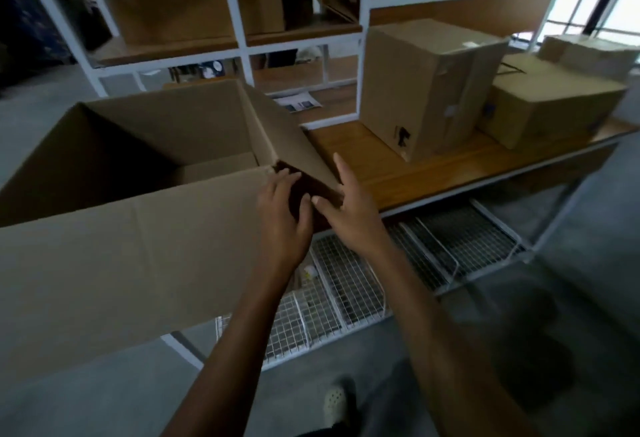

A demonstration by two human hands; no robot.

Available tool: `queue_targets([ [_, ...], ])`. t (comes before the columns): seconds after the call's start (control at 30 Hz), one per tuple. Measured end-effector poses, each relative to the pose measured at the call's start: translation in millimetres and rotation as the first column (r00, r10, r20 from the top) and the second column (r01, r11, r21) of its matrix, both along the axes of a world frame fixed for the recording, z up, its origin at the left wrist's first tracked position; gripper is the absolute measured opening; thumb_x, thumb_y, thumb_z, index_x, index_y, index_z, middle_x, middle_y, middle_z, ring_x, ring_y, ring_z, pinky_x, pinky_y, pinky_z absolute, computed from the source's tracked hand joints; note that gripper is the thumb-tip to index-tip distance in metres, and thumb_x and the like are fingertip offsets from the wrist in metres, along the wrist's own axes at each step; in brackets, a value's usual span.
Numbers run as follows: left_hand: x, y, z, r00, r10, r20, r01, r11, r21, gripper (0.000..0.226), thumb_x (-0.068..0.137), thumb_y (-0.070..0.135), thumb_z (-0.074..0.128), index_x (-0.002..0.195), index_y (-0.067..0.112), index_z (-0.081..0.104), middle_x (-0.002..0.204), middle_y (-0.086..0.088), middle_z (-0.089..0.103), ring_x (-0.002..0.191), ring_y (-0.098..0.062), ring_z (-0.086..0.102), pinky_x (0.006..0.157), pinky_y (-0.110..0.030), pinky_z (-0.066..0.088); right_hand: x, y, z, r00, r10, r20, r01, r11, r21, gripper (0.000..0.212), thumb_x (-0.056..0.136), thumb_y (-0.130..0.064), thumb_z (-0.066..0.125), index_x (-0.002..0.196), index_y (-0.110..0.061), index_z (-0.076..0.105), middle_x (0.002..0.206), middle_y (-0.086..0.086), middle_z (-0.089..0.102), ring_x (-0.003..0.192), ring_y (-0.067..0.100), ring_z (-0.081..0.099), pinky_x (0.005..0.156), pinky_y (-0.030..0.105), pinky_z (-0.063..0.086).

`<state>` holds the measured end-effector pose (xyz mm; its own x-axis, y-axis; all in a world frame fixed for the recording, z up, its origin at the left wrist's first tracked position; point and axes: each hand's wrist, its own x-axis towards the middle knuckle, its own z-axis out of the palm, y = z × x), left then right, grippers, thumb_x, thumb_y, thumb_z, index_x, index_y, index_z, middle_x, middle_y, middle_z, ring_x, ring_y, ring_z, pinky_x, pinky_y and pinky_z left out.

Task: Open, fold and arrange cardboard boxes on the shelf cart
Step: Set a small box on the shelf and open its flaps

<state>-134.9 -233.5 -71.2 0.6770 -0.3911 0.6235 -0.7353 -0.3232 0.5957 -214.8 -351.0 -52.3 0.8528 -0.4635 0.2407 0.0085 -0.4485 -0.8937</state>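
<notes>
A large open cardboard box (138, 246) fills the left half of the view, its top flaps up and its inside empty and dark. Both hands meet at its near right corner. My left hand (282, 214) grips the edge of the near flap, fingers curled over it. Spread flat, my right hand (349, 208) presses on the right side flap, thumb against the corner. The box rests at the left end of the wooden shelf (433, 173) of the shelf cart.
A tall closed box (426, 90) stands on the shelf to the right, with a lower flat box (554, 100) and another (588, 52) behind it. White wire racks (398, 263) lie under the shelf. A white-framed shelving unit (239, 38) stands behind. Grey floor below.
</notes>
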Motion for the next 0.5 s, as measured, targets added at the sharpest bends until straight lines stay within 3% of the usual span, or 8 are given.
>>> queue_targets([
  [0.13,-13.9,-36.9,0.5,0.99,-0.127,-0.056,0.128,0.991,0.031,0.047,0.094,0.041,0.051,0.128,0.009,0.06,0.132,-0.011,0.06,0.125,-0.026,0.053,0.104,-0.046,0.043,-52.0,-33.1,-7.2,0.99,-0.13,0.047,0.131,0.991,-0.01,0.073,0.096,-0.032,0.059,0.155,-0.035,0.015,0.161,-0.01,0.021,0.144,0.01,0.027,0.105,0.028,0.042],
  [0.23,-18.4,-66.3,-1.8,0.982,-0.15,-0.112,0.157,0.986,0.056,0.053,0.094,0.048,0.052,0.135,0.015,0.054,0.141,-0.006,0.054,0.131,-0.021,0.048,0.105,-0.038,0.042,-77.9,-66.5,-19.7,0.973,-0.227,0.035,0.228,0.973,-0.043,0.072,0.095,-0.032,0.059,0.154,-0.035,0.018,0.16,-0.008,0.026,0.143,0.009,0.03,0.111,0.038,0.04],
  [0.37,-21.1,-120.6,-13.7,0.947,-0.281,-0.154,0.29,0.956,0.037,0.062,0.092,0.052,0.051,0.144,0.02,0.043,0.148,-0.002,0.044,0.135,-0.017,0.044,0.104,-0.049,0.046,-88.5,-124.1,-38.0,0.94,-0.34,0.027,0.34,0.94,0.023,0.07,0.093,-0.027,0.062,0.151,-0.038,0.024,0.157,-0.01,0.03,0.138,0.004,0.034,0.109,0.037,0.043],
  [0.5,-15.4,-171.4,-21.7,0.904,-0.358,-0.232,0.368,0.93,-0.003,0.068,0.091,0.056,0.052,0.149,0.026,0.035,0.153,0.003,0.038,0.14,-0.012,0.038,0.107,-0.051,0.043,-78.9,-179.4,-45.6,0.928,-0.372,-0.014,0.372,0.928,0.01,0.071,0.092,-0.03,0.062,0.151,-0.039,0.024,0.156,-0.011,0.032,0.133,0.0,0.039,0.096,0.021,0.044],
])
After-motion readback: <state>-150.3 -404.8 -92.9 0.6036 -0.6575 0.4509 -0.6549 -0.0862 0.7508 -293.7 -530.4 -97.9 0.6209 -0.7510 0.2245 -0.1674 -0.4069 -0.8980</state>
